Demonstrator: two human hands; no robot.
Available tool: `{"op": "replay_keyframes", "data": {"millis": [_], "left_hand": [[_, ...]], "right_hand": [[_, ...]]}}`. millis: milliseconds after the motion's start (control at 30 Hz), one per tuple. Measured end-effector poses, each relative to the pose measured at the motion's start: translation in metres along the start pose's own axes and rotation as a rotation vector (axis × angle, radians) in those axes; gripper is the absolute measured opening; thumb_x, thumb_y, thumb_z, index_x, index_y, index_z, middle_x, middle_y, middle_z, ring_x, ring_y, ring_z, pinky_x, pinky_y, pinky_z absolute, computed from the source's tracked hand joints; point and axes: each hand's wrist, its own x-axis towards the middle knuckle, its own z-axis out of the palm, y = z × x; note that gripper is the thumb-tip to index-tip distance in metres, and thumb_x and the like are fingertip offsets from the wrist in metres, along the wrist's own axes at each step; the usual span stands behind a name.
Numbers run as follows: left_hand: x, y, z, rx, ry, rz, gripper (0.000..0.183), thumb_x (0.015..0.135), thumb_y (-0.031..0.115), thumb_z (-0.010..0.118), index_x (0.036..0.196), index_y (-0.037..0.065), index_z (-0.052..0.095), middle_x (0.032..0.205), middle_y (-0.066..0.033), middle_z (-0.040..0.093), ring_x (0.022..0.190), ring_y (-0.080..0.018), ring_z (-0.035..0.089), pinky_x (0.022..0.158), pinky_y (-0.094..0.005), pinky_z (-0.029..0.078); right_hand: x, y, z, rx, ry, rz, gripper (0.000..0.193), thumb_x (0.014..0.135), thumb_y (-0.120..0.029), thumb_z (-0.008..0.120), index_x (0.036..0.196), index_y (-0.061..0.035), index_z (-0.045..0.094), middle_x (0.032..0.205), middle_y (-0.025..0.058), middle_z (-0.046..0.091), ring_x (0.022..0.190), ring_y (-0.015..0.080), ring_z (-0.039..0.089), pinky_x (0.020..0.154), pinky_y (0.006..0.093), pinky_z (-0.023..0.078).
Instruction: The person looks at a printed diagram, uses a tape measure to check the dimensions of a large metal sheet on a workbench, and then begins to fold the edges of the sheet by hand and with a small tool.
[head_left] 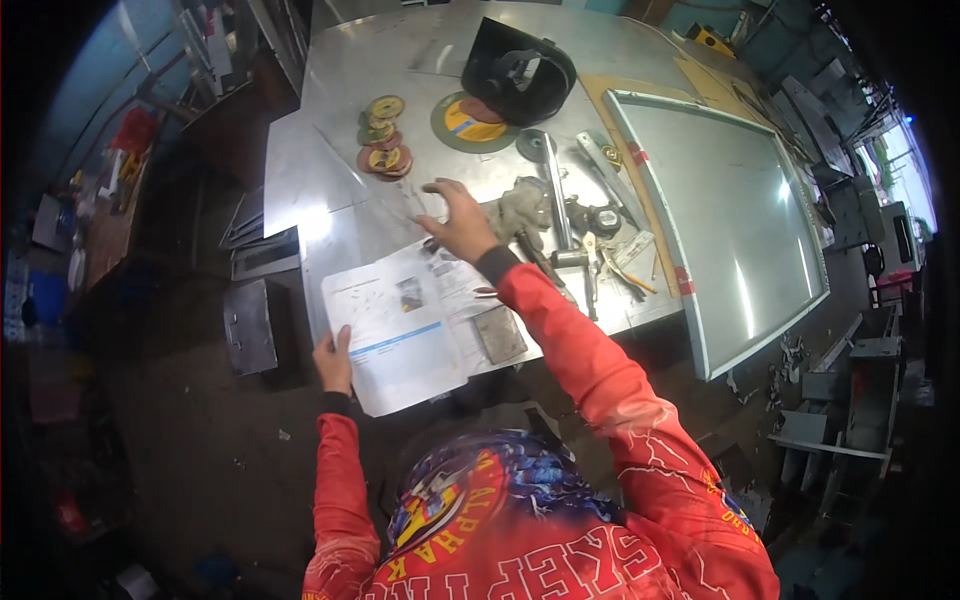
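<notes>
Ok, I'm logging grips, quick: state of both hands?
Left hand: holding a white, blue-banded paper sheet.
Right hand: open, nothing visibly held.

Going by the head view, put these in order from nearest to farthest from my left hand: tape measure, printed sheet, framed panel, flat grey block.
Starting from your left hand:
1. Printed sheet, right at the hand
2. Flat grey block, to its right
3. Tape measure, farther right and up
4. Framed panel, farthest right

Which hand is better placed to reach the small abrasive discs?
Likely the right: the right hand is nearer the small abrasive discs and open, while the left hand holds the printed sheet.
</notes>
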Motion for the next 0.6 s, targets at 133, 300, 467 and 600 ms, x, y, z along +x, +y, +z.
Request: {"op": "replay_keyframes", "data": {"millis": [133,300,467,600], "left_hand": [[-0.005,0.007,-0.011,0.082,0.034,-0.013,0.028,0.088,0.020,0.067,0.098,-0.006,0.064,0.091,-0.0112,0.068,0.081,-0.0124,0.060,0.072,-0.0280,0.047],[-0.015,0.039,0.020,0.514,0.193,0.069,0.044,0.081,0.025,0.075,0.113,-0.001,0.060,0.090,-0.0132,0.066,0.077,-0.0176,0.063,0.073,-0.0289,0.049],[-0.031,0.059,0.024,0.791,0.318,0.415,0.045,0.078,0.021,0.073,0.117,0.002,0.058,0.123,-0.0192,0.050,0.112,-0.0369,0.050,0.093,-0.0430,0.042],[-0.047,0.069,0.020,0.804,0.225,0.412,0.043,0.079,0.018,0.072,0.118,0.003,0.059,0.126,-0.0193,0.047,0.117,-0.0388,0.044,0.098,-0.0455,0.038]], "right_hand": [[-0.021,0.055,-0.110,-0.358,0.044,0.092,0.043,0.077,-0.023,0.068,0.116,-0.0071,0.060,0.115,0.0212,0.059,0.109,0.0370,0.053,0.095,0.0444,0.042],[-0.066,0.186,-0.241,-0.912,-0.192,0.250,0.076,0.060,-0.010,0.077,0.130,-0.0083,0.049,0.140,0.0244,0.037,0.124,0.0399,0.042,0.104,0.0430,0.038],[-0.069,0.195,-0.260,-0.733,-0.245,0.206,0.068,0.069,-0.008,0.075,0.131,-0.0107,0.047,0.127,0.0201,0.047,0.117,0.0393,0.046,0.100,0.0461,0.037],[-0.060,0.131,-0.223,-0.686,0.087,0.089,0.066,0.072,-0.011,0.074,0.130,-0.0073,0.046,0.125,0.0189,0.048,0.115,0.0376,0.047,0.098,0.0446,0.037]]}}
